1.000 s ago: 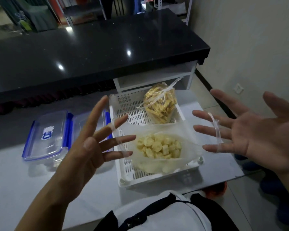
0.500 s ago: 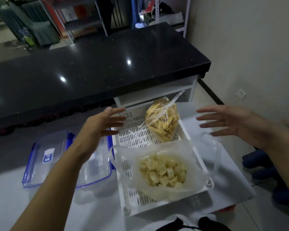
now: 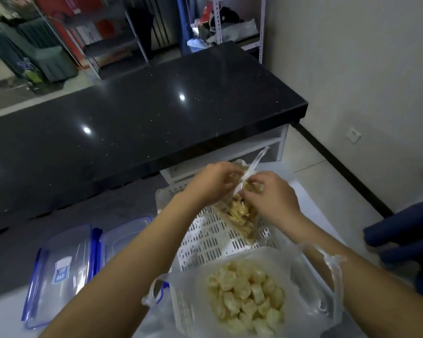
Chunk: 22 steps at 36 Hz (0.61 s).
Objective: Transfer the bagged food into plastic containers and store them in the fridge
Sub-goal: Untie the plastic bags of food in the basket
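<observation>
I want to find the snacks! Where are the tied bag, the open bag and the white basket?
tied bag [image 3: 239, 213], head view, on its yellow strips.
open bag [image 3: 247, 298], head view, on its pale chunks.
white basket [image 3: 213, 242], head view, on its slotted floor.

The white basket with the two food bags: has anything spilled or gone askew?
Nothing stands out. In the white basket the near bag lies open, its pieces inside; both hands work the far bag's knot.

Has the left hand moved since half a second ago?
Yes. The left hand went from beside the tied bag, over the tray, to the bag's knot, meeting the right hand.
</observation>
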Tool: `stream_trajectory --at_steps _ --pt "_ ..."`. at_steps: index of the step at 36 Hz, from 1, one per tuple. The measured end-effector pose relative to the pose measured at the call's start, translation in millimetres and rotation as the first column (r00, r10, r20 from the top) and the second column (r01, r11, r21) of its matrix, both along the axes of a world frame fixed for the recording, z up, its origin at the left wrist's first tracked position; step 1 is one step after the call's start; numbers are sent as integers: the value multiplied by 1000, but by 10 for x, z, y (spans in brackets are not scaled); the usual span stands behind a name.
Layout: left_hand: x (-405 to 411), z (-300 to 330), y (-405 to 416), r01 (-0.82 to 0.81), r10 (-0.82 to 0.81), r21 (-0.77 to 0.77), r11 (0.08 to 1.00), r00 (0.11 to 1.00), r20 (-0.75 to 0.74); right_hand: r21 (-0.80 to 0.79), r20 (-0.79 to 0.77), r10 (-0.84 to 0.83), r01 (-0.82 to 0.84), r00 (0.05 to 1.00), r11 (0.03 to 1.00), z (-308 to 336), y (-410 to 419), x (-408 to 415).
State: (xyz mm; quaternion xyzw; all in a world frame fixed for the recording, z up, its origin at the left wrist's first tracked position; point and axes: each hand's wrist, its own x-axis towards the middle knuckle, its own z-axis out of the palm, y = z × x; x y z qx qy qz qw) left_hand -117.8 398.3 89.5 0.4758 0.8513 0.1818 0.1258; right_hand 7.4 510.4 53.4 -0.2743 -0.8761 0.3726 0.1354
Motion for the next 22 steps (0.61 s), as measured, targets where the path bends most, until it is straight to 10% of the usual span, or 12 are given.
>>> stream_trajectory --at_steps 11,22 --pt "-12 -188 -128 -175 167 187 967 984 57 -294 -118 25 -58 993 954 -61 8 1" --pt "279 -177 -833 -487 395 443 752 872 288 49 -20 220 -219 975 975 63 -95 117"
